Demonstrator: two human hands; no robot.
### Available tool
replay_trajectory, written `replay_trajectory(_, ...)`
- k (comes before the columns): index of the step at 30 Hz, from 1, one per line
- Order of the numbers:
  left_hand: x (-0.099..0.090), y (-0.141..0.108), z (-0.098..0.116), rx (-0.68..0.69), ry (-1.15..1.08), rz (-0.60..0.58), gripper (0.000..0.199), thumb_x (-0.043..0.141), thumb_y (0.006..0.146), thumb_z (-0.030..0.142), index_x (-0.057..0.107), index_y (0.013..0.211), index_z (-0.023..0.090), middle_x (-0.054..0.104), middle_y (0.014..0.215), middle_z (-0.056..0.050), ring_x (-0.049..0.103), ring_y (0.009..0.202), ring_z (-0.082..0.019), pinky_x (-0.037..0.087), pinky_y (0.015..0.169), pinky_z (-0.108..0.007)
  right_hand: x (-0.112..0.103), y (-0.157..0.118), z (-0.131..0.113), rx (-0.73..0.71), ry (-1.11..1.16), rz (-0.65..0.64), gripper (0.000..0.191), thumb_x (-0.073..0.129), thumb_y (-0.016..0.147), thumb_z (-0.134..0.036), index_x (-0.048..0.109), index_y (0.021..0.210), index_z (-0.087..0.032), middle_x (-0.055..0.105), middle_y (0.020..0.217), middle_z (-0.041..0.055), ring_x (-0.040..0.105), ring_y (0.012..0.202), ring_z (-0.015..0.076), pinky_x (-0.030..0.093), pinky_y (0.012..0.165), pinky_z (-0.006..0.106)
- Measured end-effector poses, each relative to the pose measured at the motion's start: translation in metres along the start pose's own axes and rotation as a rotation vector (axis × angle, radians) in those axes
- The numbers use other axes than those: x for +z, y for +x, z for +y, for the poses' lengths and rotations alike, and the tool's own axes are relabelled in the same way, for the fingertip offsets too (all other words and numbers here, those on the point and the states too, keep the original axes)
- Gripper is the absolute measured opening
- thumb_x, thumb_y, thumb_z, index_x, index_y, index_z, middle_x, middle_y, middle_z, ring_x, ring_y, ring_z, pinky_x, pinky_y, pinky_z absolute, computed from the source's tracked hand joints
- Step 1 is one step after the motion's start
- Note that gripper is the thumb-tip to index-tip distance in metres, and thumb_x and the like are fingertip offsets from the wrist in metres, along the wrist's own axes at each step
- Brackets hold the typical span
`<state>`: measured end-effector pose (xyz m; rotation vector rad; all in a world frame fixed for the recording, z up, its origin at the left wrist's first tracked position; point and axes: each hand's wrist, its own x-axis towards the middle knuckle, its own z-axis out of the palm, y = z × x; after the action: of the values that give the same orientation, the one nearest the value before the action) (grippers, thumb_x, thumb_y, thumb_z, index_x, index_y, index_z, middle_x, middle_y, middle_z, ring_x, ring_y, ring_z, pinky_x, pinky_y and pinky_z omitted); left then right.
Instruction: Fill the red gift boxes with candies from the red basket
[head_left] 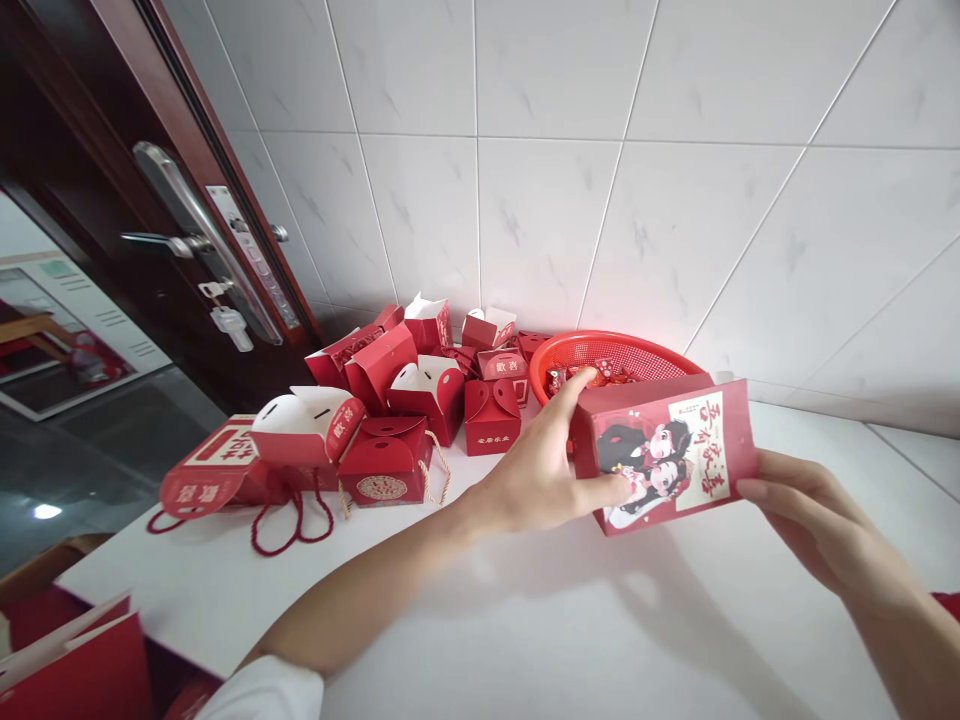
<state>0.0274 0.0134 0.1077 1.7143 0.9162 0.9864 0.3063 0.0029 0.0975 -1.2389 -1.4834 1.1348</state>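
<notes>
The left grip (536, 478) and right grip (819, 512) clamp the printed box (660, 458), nearer than the basket (654, 354). Shaping it seems in hand; the next move likely calls for steady edge control.

Near tabletop (540, 630), open to me; my held box (660, 465) screens the red basket (622, 348), clustered boxes (448, 405) obstruct the left.

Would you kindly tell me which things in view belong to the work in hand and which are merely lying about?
Likely in the work:
- red cartoon-couple box, held by left hand and right hand
- red basket with wrapped packets
- other red boxes, probably
- white table

Apparently just around:
- door
- hanging keys
</notes>
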Motion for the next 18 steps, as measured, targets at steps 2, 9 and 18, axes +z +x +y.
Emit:
replay_trajectory(2, -0.002, 0.004, -0.002, -0.003, -0.051, -0.008, 0.097, 0.081, 0.075, 0.022, 0.031, 0.158, 0.033, 0.074, 0.121, -0.006, 0.069, 0.119, -0.031, 0.057, 0.1, -0.052, -0.008, -0.005, -0.007, -0.016, -0.144, -0.077, 0.029, 0.089, 0.063, -0.049, 0.083, 0.082, -0.028, 0.08, 0.094, 0.0098, 0.069, 0.102, 0.0405, 0.06, 0.084, 0.047)
replay_trajectory(9, -0.024, 0.015, -0.005, -0.017, 0.076, -0.06, 0.082, 0.085, 0.068, 0.023, 0.055, 0.144, 0.03, 0.06, 0.147, -0.011, 0.061, 0.132, -0.033, 0.049, 0.111, -0.054, -0.004, -0.028, -0.012, -0.401, -0.519, -0.051, 0.024, 0.071, 0.088, -0.037, 0.081, 0.11, -0.036, 0.075, 0.123, 0.005, 0.066, 0.118, 0.0365, 0.057, 0.096, 0.046)
replay_trajectory(18, -0.007, -0.015, 0.022, 0.462, 0.433, -0.183, 0.013, 0.069, 0.091, 0.031, 0.08, 0.095, 0.024, 0.05, 0.156, -0.01, 0.046, 0.146, -0.033, 0.041, 0.12, -0.05, 0.05, -0.055, -0.022, -0.815, -1.033, -0.166, 0.052, 0.047, 0.096, -0.003, 0.065, 0.136, -0.031, 0.073, 0.116, 0.0045, 0.066, 0.105, 0.0221, 0.049, 0.092, 0.041)
